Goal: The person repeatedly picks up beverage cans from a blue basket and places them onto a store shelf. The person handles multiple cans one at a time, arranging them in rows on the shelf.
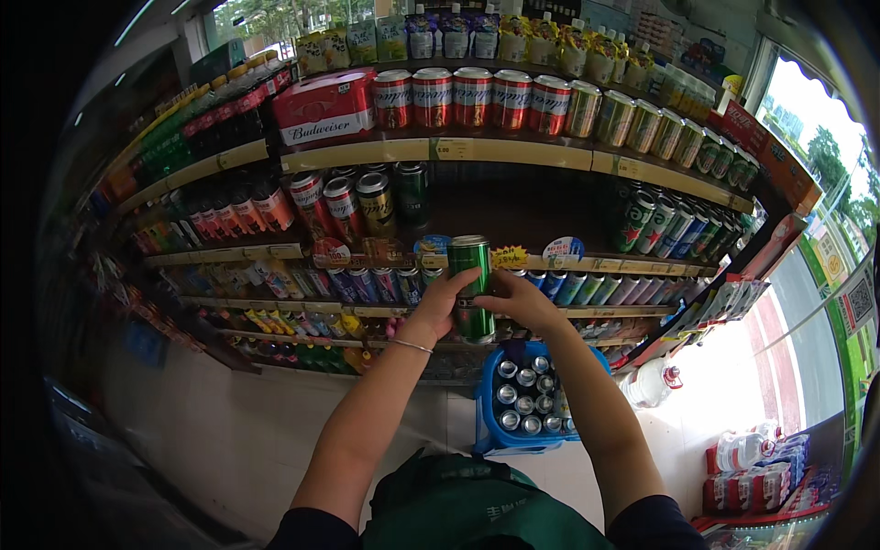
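Note:
Between my two hands a green metal drink can [470, 261] stands nearly upright in front of the shelves. A dark band crosses its middle, partly behind my fingers; whether it is one tall can or two end to end I cannot tell. My left hand [438, 306], with a bracelet at the wrist, grips it from the left, thumb across the front. On the right side, the fingers of my right hand [526, 301] close on it. Below my right forearm a blue basket [487, 395] holds several upright cans [526, 404]. Behind the can, the middle shelf [509, 199] has a dark gap.
Budweiser cans [433, 100] and a Budweiser carton [323, 110] line the upper shelf. Gold and green cans [378, 203] stand left of the gap, Heineken cans [636, 220] right of it. A large water bottle [650, 383] is on the floor at right.

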{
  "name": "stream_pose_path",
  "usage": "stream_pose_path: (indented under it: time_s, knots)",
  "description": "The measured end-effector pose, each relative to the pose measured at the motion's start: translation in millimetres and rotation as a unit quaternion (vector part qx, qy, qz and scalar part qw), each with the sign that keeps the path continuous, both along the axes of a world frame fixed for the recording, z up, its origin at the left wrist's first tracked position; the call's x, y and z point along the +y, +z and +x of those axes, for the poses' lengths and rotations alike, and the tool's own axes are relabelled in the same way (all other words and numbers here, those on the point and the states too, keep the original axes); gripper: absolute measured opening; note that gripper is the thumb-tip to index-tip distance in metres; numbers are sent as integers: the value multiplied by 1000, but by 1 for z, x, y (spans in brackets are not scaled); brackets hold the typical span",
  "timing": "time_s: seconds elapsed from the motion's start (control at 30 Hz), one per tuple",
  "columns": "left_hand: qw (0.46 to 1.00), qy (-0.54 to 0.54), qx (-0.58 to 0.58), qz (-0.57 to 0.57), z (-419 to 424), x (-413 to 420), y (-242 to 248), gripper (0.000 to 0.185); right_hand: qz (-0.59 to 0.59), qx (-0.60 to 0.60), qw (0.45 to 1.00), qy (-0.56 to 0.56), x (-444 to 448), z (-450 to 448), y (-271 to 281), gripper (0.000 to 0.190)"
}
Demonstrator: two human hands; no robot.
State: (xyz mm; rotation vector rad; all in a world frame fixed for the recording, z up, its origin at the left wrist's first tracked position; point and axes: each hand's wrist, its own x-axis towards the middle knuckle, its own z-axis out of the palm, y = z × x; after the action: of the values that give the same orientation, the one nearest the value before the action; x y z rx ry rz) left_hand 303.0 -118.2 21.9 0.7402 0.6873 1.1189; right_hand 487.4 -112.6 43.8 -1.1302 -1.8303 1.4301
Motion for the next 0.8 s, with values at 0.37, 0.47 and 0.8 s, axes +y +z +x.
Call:
stream_pose_path:
  time_s: [0.37,0.47,0.8]
  knots:
    - [894,167,295,292,-49,31,26,71,226,-39,971,-68,53,-79,11,79]
    - [871,198,294,339,-74,47,26,84,300,26,950,-83,72,-100,10,79]
    - [888,226,356,183,-136,88,-60,41,298,17,944,-139,136,-141,2,74]
